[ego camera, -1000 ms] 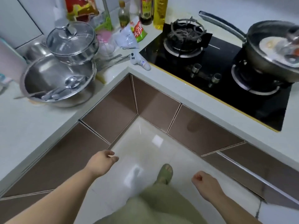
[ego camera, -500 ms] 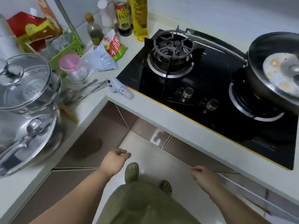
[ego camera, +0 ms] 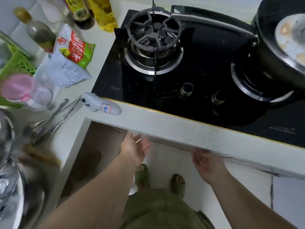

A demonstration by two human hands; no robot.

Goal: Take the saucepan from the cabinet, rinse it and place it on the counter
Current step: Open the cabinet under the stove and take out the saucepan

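Note:
Brown cabinet doors (ego camera: 102,142) run beneath the white counter (ego camera: 181,131), mostly hidden by its overhang. No saucepan from the cabinet is in view. My left hand (ego camera: 134,147) is open, fingers spread, reaching under the counter edge by the corner doors. My right hand (ego camera: 205,162) is open too, its fingertips at the top edge of a door below the stove. Both hands hold nothing.
A black gas stove (ego camera: 189,71) sits on the counter, with a dark frying pan (ego camera: 280,38) holding food on the right burner. Bottles (ego camera: 102,12), packets (ego camera: 74,47), cutlery (ego camera: 56,121), a white controller (ego camera: 100,104) and steel pots (ego camera: 13,187) crowd the left counter.
I have stepped closer to the stove and the view has tilted down. Both hands rose from loosely curled at my sides to open, up under the counter edge.

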